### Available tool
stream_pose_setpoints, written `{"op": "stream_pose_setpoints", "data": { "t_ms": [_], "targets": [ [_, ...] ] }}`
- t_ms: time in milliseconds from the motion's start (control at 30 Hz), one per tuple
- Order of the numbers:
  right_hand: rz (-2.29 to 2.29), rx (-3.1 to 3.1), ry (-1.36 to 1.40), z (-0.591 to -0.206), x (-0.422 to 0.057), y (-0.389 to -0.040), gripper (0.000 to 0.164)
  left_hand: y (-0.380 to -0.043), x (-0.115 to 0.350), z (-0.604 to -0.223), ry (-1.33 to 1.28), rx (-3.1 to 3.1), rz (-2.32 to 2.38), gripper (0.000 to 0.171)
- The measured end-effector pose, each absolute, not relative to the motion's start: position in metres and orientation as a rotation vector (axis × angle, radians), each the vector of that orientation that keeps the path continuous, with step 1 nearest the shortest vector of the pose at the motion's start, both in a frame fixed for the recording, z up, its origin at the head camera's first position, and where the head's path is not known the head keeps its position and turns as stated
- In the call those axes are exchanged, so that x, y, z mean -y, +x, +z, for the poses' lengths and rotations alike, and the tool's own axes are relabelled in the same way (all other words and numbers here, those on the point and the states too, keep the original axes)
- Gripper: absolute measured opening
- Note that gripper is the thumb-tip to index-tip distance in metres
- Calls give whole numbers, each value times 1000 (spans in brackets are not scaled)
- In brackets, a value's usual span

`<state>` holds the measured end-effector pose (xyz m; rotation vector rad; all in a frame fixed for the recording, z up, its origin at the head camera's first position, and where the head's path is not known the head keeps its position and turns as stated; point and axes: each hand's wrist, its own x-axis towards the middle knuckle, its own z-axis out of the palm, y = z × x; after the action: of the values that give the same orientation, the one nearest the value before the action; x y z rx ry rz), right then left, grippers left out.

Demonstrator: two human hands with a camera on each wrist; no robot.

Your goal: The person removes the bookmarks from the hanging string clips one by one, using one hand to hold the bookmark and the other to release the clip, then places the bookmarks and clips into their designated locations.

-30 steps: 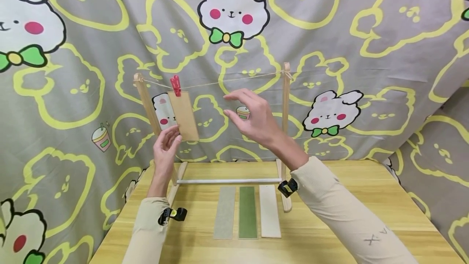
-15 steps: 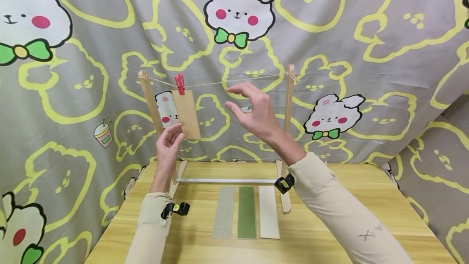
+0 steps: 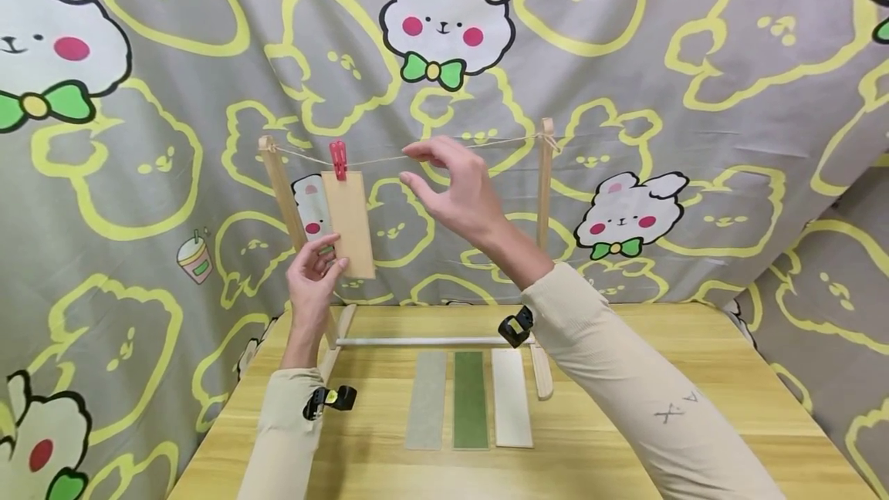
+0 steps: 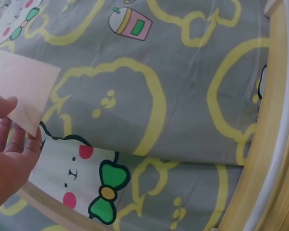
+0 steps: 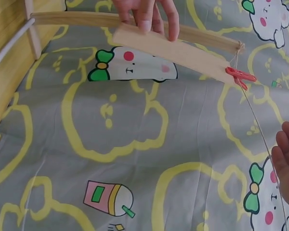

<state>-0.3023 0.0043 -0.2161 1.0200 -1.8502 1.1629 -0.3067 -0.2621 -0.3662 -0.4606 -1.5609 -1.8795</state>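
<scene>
A tan rectangular strip hangs upright from a thin string, held at its top by a red clothespin. My left hand pinches the strip's lower left edge, its thumb in front. In the left wrist view, the fingers lie partly behind a corner of the strip. My right hand is raised to the right of the strip, thumb and fingers curved apart around nothing. The right wrist view shows the clothespin on the strip's end, with the right hand's fingers near the string.
Two wooden posts, left and right, carry the string; a white rod joins them low down. Grey, green and white strips lie on the wooden table. A patterned curtain hangs behind.
My right hand has moved left and up, closer to the string and the clothespin. The left hand's thumb now overlaps the tan strip, which has turned to face forward more.
</scene>
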Motion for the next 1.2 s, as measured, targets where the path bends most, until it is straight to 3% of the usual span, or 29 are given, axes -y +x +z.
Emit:
{"op": "stream_pose_setpoints", "data": {
  "t_ms": [1200],
  "targets": [
    [806,2427,933,-164,74,-331,37,-302,257,-360,-383,1537,-1828,38]
  ]
}}
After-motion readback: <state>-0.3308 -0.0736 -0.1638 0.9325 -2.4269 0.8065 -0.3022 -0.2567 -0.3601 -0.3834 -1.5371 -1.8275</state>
